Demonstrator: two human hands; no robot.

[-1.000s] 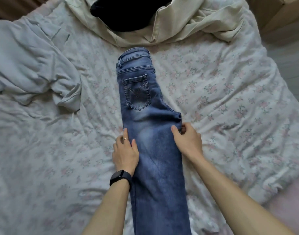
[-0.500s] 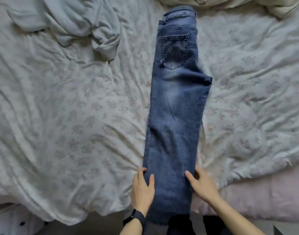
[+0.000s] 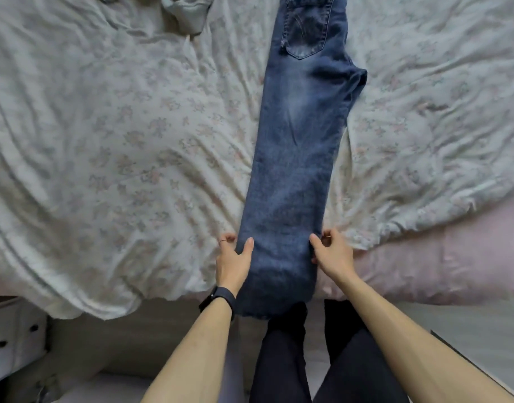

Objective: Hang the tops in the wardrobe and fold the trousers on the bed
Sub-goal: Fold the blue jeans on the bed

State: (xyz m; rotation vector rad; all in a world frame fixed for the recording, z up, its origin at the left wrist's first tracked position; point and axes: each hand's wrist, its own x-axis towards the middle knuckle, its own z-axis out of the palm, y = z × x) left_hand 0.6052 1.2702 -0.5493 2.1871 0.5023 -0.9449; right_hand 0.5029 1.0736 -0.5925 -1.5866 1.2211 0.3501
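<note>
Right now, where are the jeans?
In the head view the jeans lie lengthwise on the floral bedspread, just right of centre, their hem hanging over the near bed edge; the left hand and right hand grip the lower leg's two sides.

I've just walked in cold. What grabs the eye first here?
The blue jeans lie lengthwise down the middle of the floral bedspread, with the hem hanging over the bed's near edge. Near that hem, the left hand and right hand grip the two side edges.

Bed (image 3: 468,257) under a rumpled floral quilt (image 3: 119,141); white drawer unit (image 3: 14,335) low left; soft, even light.
</note>
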